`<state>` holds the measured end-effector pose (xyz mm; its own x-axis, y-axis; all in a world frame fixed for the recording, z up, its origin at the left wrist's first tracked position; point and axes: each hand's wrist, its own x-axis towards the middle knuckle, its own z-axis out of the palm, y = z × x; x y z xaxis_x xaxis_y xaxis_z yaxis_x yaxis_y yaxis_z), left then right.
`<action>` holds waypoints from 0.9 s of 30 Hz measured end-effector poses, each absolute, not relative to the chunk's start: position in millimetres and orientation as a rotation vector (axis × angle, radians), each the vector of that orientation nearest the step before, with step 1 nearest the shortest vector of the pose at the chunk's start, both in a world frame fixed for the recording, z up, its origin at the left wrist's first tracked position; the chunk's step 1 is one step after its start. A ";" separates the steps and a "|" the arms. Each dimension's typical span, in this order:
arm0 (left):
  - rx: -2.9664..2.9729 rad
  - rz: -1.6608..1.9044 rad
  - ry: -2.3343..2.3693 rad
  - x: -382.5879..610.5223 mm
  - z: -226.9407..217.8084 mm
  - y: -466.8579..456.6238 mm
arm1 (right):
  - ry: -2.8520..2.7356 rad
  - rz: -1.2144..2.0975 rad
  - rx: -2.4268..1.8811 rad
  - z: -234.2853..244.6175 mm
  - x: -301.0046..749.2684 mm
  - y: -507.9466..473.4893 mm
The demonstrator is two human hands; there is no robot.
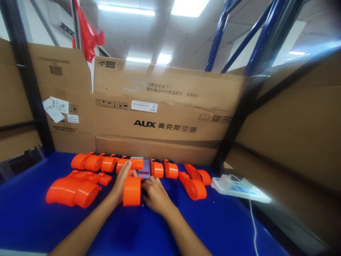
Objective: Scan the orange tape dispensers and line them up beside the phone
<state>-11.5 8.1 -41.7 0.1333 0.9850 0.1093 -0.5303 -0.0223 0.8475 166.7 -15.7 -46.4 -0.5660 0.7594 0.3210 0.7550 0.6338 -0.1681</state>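
Blue tabletop [223, 224] backed by printed cardboard [165, 81], dark posts [231, 135] at back corners; ceiling lights [126, 10] overhead. Orange piece [132, 192] near middle of tabletop, clamped in left hand [121, 186]. Right hand [156, 193] just beside it, fingers curled; cannot tell whether gripping. Other orange pieces [157, 170] in row along back edge, more at both sides. White power strip [242, 190] near right edge. Open blue surface left and right of hands, toward front.

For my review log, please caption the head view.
Left hand holds an orange part, right hand beside it, over a blue surface backed by cardboard.
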 end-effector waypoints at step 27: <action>1.426 1.071 0.667 5.1 -43.4 -6.9 | -1.732 0.020 -0.959 -20.6 192.3 -30.8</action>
<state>5.1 -6.9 -43.4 0.4167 0.8800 0.2280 -0.1833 -0.1643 0.9692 192.3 -30.8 -20.6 -0.0700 0.6013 0.7960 0.5829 0.6722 -0.4565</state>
